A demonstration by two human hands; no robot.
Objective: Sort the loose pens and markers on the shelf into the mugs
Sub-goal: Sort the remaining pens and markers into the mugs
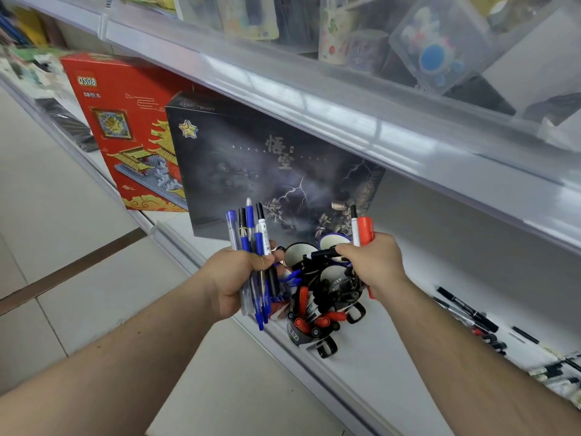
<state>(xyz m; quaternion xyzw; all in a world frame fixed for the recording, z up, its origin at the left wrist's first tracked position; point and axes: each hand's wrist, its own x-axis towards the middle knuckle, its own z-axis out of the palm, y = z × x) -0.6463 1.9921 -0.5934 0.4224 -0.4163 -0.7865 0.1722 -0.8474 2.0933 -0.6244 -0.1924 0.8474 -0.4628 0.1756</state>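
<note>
My left hand (234, 280) grips a bundle of pens (251, 234), mostly blue with a black one and a white marker, tips pointing up and down. My right hand (374, 262) holds a red marker (365, 229) and a white-barrelled marker upright, plus a black marker (323, 253) pinched sideways at the fingertips. Below and between the hands several mugs (301, 253) stand on the white shelf (393, 341). The nearest mug (297, 336) holds red and black markers. Loose black markers (468, 311) lie on the shelf to the right.
A dark game box (251, 158) and a red building-set box (125, 130) stand at the shelf's back left. An upper shelf edge (345, 114) overhangs, with clear containers above. Tiled floor lies to the left.
</note>
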